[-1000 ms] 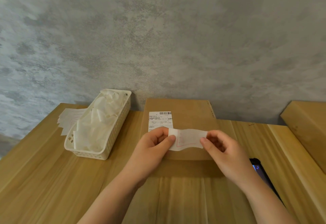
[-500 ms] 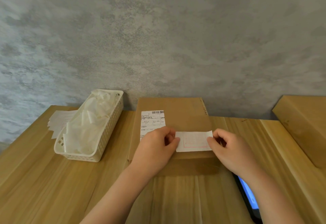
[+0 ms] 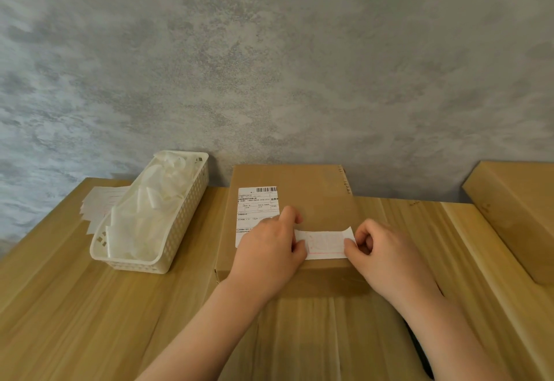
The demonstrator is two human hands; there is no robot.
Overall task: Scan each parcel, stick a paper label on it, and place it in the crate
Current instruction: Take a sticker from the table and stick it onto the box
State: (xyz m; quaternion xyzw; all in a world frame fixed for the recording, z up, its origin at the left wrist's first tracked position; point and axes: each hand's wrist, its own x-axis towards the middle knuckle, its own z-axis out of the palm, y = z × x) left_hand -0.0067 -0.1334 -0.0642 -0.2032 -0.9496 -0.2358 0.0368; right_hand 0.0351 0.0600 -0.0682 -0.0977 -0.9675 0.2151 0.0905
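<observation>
A brown cardboard parcel [image 3: 314, 198] lies flat on the wooden table against the wall, with a printed shipping label [image 3: 254, 207] on its left part. A small white paper label [image 3: 325, 244] with a red outline lies near the parcel's front edge. My left hand [image 3: 269, 248] pinches the label's left end and my right hand [image 3: 386, 257] pinches its right end. The label sits low on the box top, its upper right corner slightly lifted.
A white perforated plastic basket [image 3: 180, 230] full of crumpled backing paper stands left of the parcel, loose white sheets [image 3: 99, 204] behind it. Another cardboard box [image 3: 515, 209] sits at the right. A dark device [image 3: 421, 350] shows under my right forearm.
Both hands have lowered the paper label from the air onto the parcel's top near its front edge. The view shifted slightly, hiding most of the dark device.
</observation>
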